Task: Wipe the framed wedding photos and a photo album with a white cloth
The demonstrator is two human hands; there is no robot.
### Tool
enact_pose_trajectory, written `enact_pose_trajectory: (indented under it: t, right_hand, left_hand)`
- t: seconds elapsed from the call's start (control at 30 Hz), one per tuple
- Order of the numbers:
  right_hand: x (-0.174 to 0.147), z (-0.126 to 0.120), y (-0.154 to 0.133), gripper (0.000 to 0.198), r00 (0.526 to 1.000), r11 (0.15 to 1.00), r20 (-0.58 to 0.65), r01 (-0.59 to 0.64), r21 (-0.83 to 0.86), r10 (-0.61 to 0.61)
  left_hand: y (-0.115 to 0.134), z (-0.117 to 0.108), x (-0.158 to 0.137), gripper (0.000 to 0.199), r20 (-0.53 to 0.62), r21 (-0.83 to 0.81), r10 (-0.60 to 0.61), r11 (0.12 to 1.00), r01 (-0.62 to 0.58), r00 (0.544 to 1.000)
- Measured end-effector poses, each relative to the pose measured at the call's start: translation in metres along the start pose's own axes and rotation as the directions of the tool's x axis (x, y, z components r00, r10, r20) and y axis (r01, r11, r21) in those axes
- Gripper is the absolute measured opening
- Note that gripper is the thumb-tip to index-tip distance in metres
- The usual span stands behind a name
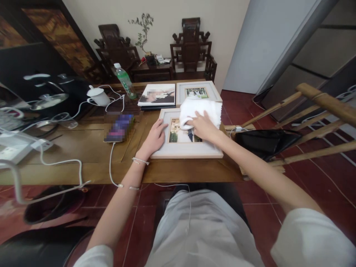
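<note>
A light picture frame [189, 152] with a photo in its middle lies flat on the table in front of me. My left hand [155, 138] rests on the frame's left border, its fingers stretched out over the edge. Bunched under my right hand [204, 126] is a white cloth [198, 109], pressed against the upper right part of the frame and covering some of the photo. My right fingers grip the cloth, with the thumb side tucked into a fold. Just beyond lies a second picture frame [214, 91], partly hidden by the cloth.
Photo albums or panels [158, 97] are stacked behind the frame. To the left are a phone [119, 128] on a cable, a green-labelled bottle [125, 79], a lidded white cup [98, 96] and a power strip [16, 148]. A bamboo chair [319, 96] stands at the right.
</note>
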State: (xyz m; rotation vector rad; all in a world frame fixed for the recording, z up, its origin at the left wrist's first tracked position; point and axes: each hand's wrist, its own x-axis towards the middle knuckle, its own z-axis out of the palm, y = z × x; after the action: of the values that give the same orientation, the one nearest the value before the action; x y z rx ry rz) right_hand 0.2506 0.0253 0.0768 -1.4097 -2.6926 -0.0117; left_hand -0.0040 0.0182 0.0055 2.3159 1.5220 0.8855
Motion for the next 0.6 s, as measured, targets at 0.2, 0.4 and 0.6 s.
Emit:
enact_pose_trajectory:
  t: [0.2,0.4,0.6]
  right_hand:
    - [-0.024,-0.017,-0.047,0.067,0.965,0.951,0.129,0.193,0.243,-0.229]
    - [-0.05,-0.03,-0.04,0.064,0.898,0.838,0.129,0.33,0.434,-0.42]
    - [-0.049,-0.023,0.001,0.07,0.951,0.913,0.131,0.223,0.342,-0.281]
  left_hand:
    - [0.001,0.001,0.002,0.042,0.002,0.002,0.011,1.0,-0.011,1.0]
    - [0.002,0.0,0.001,0.041,0.02,-0.008,0.017,1.0,-0.017,1.0]
    - [0.0,0.002,0.001,0.047,0.008,0.016,-0.001,1.0,0.001,1.0]
